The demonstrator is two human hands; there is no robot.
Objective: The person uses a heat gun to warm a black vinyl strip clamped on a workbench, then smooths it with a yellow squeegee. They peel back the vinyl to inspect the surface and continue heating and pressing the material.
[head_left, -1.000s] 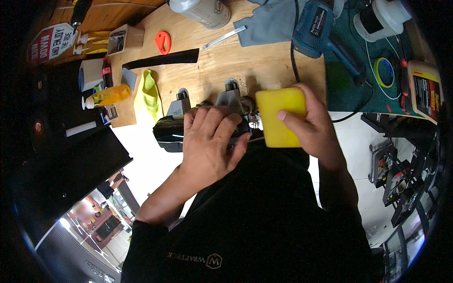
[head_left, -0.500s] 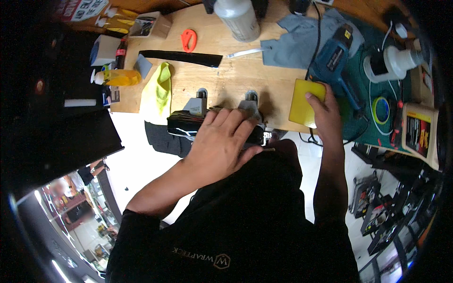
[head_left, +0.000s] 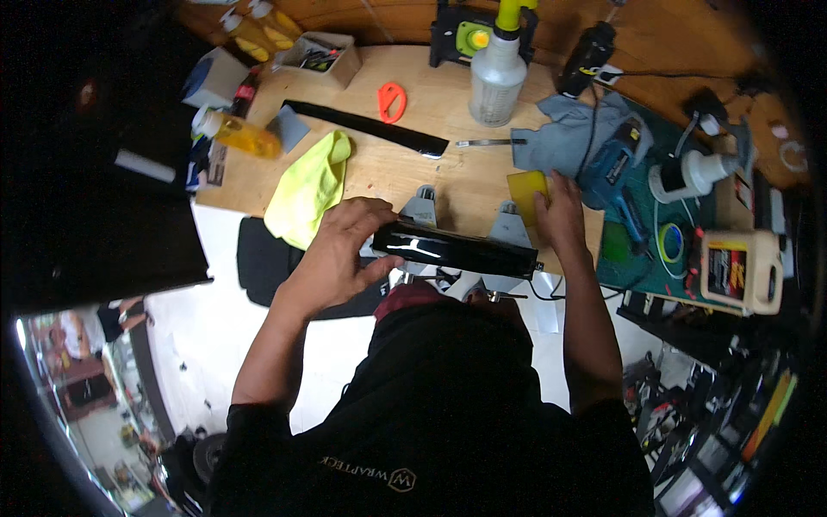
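At the table's point(head_left: 379, 183) front edge, the left hand point(head_left: 343, 246) has slid to the left end of the shiny black piece point(head_left: 457, 250), so more of its top shows; I can't tell if it grips. Farther right, the right hand point(head_left: 563, 217) holds a yellow block point(head_left: 524, 191), partly hiding it.

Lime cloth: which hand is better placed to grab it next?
Left, I'd judge: the left hand is just beside the lime cloth, though also at one end of the glossy black piece. The right hand is farther off, holding the yellow block.
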